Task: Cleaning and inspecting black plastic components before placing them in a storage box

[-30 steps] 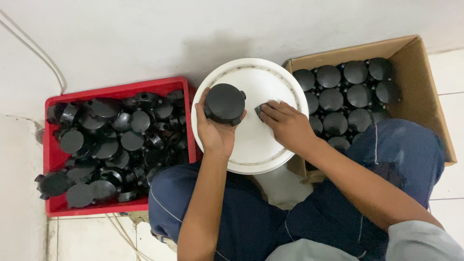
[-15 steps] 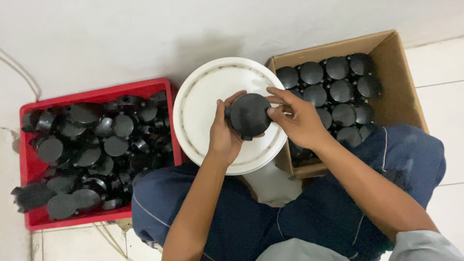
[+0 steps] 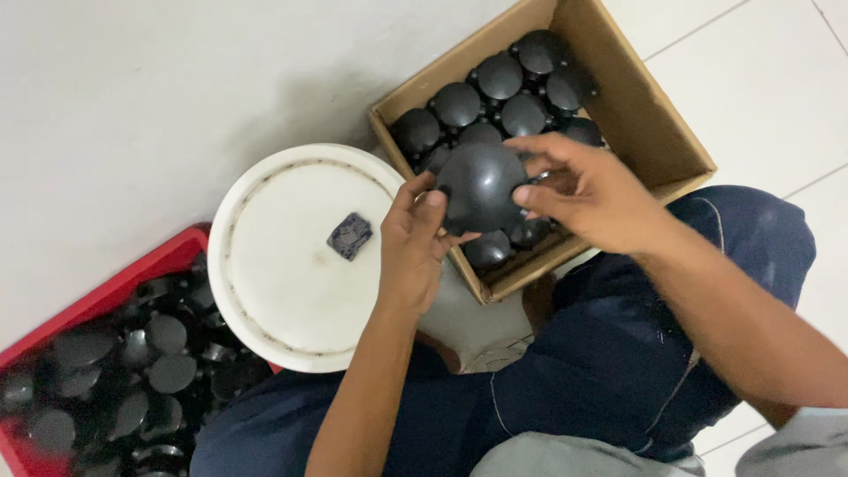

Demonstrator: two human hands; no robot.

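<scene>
Cardboard first: in the head view we see an open brown box (image 3: 658, 132) on the floor, packed with round black plastic caps (image 3: 499, 75) standing side by side in rows. At the lower left, a red crate (image 3: 106, 296) holds a loose heap of similar black round parts (image 3: 159, 367), blurred in places. Between the two stands a white bucket lid (image 3: 265, 309), round and flat, with a small dark square pad (image 3: 351, 236) lying near its middle.

The containers sit on pale floor tiles (image 3: 768, 71) against a plain light wall (image 3: 132, 106). Our dark blue trousers (image 3: 618, 353) fill the bottom of the view.

We hold one round black cap (image 3: 481, 187) over the near edge of the box, just above the packed rows. Our left hand (image 3: 413, 247) grips its left rim with thumb and fingertips, and our right hand (image 3: 592, 196) clasps its right side, fingers curled over top and bottom.
</scene>
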